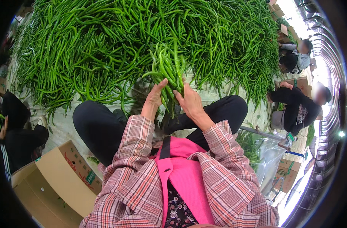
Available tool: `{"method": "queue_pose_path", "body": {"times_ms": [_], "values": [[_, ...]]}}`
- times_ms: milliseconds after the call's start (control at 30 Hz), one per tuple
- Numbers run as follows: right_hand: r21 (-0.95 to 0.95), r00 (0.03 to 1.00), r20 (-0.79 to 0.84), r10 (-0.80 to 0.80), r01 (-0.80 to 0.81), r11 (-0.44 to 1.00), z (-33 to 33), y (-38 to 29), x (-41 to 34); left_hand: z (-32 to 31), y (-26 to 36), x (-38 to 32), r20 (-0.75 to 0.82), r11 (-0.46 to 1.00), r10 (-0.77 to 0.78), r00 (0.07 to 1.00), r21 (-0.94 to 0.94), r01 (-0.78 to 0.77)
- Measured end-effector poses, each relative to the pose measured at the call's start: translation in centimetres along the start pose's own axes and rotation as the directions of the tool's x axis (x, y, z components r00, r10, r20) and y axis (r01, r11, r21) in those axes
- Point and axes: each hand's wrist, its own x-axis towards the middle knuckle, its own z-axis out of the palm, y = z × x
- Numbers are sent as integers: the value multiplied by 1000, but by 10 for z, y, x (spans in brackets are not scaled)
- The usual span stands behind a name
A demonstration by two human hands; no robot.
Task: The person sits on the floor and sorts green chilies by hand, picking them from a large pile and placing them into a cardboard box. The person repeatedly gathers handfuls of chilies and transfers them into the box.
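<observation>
Between my two hands, above my crossed legs, is a bunch of long green chili peppers, with its upper ends pointing towards the pile. My left hand grips the bunch from the left side, thumb along the peppers. On the right side my right hand is closed around the same bunch, its thumb near the lower ends. Just beyond the hands a broad heap of green chili peppers spreads over a pale ground sheet. Some loose peppers lie at the heap's near edge.
An open cardboard box stands at the lower left. Clear plastic with green peppers and a metal-framed device are at the right, near another cardboard box. Co-workers sit at the left and right.
</observation>
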Motion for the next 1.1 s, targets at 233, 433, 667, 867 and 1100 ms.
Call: {"method": "queue_pose_path", "body": {"times_ms": [233,433,667,867,1100], "values": [[-291,977,126,-171,201,936,-15,-38,-7,31,32,-19,-32,996,91,995,22,-90],[-199,935,265,-238,294,935,-50,-60,6,18,53,-26,-9,986,155,988,67,-154],[120,982,-32,-185,187,975,-28,-57,62,14,60,-25,-106,957,204,973,230,-175],[330,996,-12,-83,83,940,-11,-53,44,-6,62,-28,-147,986,165,975,16,-164],[114,976,-104,-189,200,973,-1,-54,21,20,64,-26,0,974,208,978,87,-207]]}}
